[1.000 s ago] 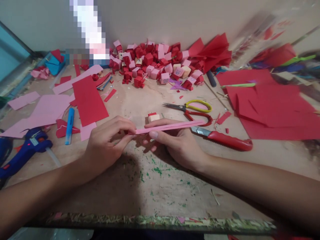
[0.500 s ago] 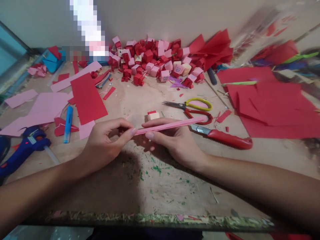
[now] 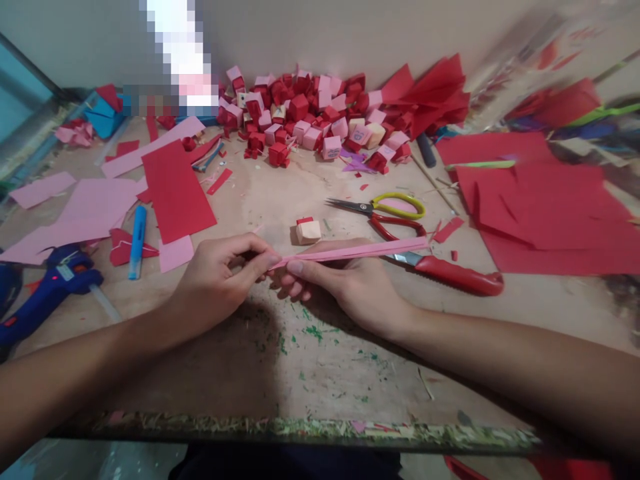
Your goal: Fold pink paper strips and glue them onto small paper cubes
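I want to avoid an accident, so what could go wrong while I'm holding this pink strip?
The red-handled cutter lies with its metal end towards the right hand; a careless move might bring a cut.
The stick in the blue glue gun points towards the left forearm, which could snag it.
The pink strip shows a line between layers, so it might crease unevenly under the left hand.

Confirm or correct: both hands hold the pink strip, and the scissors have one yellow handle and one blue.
No: in the head view, the scissors have one yellow handle and one red, not blue. The left hand and right hand hold the pink strip.
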{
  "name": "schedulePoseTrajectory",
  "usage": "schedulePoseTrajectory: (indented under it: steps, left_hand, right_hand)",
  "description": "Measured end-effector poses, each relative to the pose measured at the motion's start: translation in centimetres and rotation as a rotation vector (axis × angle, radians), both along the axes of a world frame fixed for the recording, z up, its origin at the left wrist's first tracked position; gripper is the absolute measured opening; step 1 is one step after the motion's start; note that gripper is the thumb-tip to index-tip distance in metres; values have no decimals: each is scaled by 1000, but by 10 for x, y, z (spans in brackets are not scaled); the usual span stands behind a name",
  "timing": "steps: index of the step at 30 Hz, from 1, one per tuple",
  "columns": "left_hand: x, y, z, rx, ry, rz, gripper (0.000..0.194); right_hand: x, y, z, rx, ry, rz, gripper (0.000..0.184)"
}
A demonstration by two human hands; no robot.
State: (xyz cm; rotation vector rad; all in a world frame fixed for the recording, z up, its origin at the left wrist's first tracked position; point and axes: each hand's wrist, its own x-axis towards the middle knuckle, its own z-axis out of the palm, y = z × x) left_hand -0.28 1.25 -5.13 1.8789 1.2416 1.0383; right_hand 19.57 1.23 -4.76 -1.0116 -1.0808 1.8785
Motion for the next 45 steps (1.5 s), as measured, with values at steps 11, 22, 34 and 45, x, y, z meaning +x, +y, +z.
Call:
schedulePoseTrajectory:
  steps: [11, 22, 34, 45]
  left_hand:
    - [-2, 1, -3, -52, 12, -109, 20]
    - [0, -4, -4, 331, 134, -18, 8]
    - [-3, -4, -6, 436, 181, -21, 6]
    - [-3, -4, -3, 271, 97, 18, 7]
  right_hand:
    - [0, 1, -4, 72, 32, -19, 20]
    - [0, 3, -10, 53, 181, -69, 10]
    - [3, 4, -13, 76, 178, -70, 11]
    - [4, 5, -11, 145, 109, -49, 14]
